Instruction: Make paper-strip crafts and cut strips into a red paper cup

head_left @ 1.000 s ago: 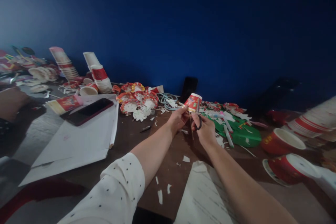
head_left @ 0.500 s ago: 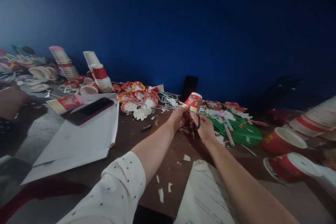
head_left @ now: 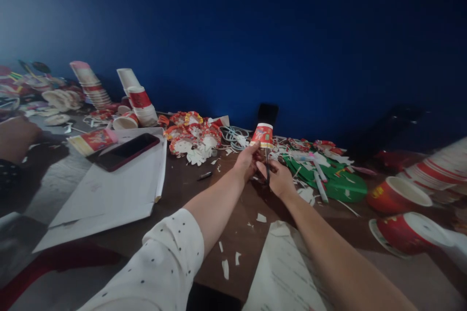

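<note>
A red and white paper cup [head_left: 262, 133] is held upside down over the middle of the table, its wide rim facing down toward my hands. My left hand [head_left: 248, 161] grips it at the lower rim, thumb on the outside. My right hand [head_left: 280, 177] is closed round the dark handles of a pair of scissors [head_left: 268, 173]. Their blades point up and meet the cup's rim; how deep they reach in is hidden. Behind the cup leans a dark phone [head_left: 268, 112] against the blue wall.
Left lie white papers [head_left: 109, 194] under another phone [head_left: 127, 151], near stacked cups [head_left: 143, 107] and cut paper flowers [head_left: 193, 133]. Right are a green sheet [head_left: 346, 185], markers [head_left: 321, 186] and cups [head_left: 397, 193]. A co-worker's hand [head_left: 18, 138] rests far left. Scraps dot the table.
The cup has turned more upright and shifted slightly left and down. My right hand has turned the scissors so the blades point up at the rim.
</note>
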Motion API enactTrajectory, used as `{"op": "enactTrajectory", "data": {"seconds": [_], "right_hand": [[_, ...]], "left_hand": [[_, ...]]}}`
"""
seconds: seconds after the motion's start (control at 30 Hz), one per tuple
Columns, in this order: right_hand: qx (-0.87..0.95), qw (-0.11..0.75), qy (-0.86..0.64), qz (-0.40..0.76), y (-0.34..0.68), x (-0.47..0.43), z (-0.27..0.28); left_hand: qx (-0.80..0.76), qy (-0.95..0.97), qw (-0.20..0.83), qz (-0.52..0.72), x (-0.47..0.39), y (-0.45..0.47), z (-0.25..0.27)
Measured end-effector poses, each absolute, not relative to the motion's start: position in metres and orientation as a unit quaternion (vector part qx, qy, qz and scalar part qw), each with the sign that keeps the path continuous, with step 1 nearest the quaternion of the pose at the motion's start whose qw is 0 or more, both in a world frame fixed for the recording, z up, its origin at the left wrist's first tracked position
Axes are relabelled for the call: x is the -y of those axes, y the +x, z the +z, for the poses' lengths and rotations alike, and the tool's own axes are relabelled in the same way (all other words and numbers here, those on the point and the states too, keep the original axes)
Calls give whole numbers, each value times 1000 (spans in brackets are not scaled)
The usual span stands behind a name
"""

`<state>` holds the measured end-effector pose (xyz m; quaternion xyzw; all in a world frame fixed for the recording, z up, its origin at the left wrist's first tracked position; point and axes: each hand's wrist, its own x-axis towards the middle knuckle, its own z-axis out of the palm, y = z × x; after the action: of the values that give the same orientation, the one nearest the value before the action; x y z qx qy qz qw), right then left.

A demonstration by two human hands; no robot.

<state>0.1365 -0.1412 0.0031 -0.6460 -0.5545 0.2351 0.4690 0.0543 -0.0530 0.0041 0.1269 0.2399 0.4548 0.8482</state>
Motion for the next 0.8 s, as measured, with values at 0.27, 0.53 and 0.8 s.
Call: {"op": "enactTrajectory", "data": {"seconds": [0.27, 0.53, 0.8], "right_hand": [[553, 470, -656, 209, 136, 143, 5], [552, 474, -655, 205, 140, 141, -2], [563, 473, -648, 197, 137, 141, 0]], "left_hand": [[-227, 166, 842, 460, 59, 55, 8], [-216, 180, 839, 465, 56, 56, 1], [-227, 159, 838, 470, 56, 59, 1]]}}
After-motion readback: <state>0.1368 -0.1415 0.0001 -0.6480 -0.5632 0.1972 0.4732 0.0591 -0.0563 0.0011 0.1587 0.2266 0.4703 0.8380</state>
